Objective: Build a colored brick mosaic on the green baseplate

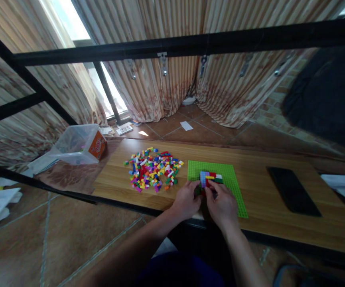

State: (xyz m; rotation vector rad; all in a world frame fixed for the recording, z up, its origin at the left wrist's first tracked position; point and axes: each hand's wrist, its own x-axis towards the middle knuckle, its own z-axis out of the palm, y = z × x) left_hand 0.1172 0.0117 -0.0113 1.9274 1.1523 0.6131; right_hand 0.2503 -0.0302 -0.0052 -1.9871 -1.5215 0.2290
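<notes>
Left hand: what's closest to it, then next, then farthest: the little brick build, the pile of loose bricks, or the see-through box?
1. Brick build: on the green plate, right at the left hand's fingertips.
2. Loose brick pile: on the table, farther left.
3. See-through box: far left, past the table's edge.

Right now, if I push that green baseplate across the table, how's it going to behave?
The green baseplate looks thin and flat, so it would probably slide easily on the smooth wooden table. Lifted by one edge, it may flex slightly. The brick build sits on its left half, so that side likely weighs more.
</notes>
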